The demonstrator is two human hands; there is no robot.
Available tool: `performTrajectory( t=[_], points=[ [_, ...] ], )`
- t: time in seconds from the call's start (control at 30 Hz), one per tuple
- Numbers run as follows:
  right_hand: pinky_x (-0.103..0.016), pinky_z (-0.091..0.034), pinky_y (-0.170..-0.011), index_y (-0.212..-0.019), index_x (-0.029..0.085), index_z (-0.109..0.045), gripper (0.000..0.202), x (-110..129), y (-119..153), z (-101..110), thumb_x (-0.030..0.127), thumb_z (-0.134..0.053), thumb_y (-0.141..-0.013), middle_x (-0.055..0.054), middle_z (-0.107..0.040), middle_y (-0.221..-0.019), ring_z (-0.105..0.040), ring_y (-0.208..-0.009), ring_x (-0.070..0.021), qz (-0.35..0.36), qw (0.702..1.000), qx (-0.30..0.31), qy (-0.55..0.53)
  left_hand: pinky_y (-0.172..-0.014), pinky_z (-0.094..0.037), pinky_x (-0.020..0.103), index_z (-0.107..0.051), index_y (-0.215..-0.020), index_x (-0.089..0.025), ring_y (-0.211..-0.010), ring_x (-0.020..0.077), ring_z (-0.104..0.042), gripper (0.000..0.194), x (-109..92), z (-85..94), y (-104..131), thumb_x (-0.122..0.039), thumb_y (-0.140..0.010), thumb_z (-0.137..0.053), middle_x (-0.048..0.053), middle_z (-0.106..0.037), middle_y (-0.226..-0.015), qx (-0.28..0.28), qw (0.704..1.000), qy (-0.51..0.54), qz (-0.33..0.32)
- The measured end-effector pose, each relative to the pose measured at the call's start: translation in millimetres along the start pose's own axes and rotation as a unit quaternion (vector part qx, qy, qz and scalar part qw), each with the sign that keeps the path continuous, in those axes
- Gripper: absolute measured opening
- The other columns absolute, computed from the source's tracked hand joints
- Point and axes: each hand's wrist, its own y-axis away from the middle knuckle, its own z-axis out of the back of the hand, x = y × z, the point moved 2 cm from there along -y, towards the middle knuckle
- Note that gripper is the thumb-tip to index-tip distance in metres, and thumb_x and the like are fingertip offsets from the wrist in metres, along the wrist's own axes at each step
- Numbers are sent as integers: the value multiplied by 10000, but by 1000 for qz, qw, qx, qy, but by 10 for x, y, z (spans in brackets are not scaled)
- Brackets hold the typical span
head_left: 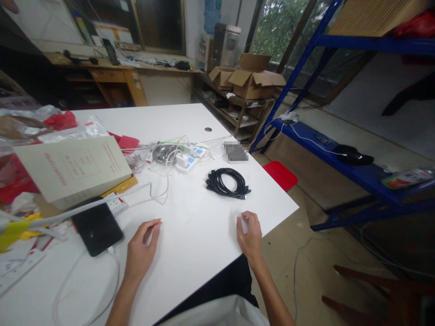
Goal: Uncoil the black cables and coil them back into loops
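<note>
My left hand [142, 244] rests at the white table [183, 258], fingers curved with a gap between thumb and fingers, nothing held. To its left lies a black tablet-like device [98, 226] with a white cable plugged in. My right hand [249, 233] is near the table's right edge, its thumb and fingers curved and apart, holding nothing. Just beyond it sits a coiled bundle of black cables [228, 183], touched by neither hand. Behind the coil is a small dark object [235, 151], blurred out.
A white power strip [190, 158] with plugs and loose white cables lies mid-table. A pale box [73, 170] and plastic bags crowd the left. Right of the table are a red stool [280, 175] and a blue shelf [343, 170]. Cardboard boxes [251, 83] stand behind.
</note>
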Motion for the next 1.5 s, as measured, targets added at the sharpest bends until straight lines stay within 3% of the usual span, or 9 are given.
performTrajectory(
  t=[1.5],
  points=[
    [-438,-543,-933,-1159,229,-596,111,-6,1,-13,279,-586,-1060,-99,-659,-1115,-643,-1061,-254,-1,1000,1,-18,-1104,-567,430,-745,-1129,-225,-1101,256,-732,330,12,3,-12,-507,-984,-655,72,-773,-1151,9,1000,-6,-2]
  ],
)
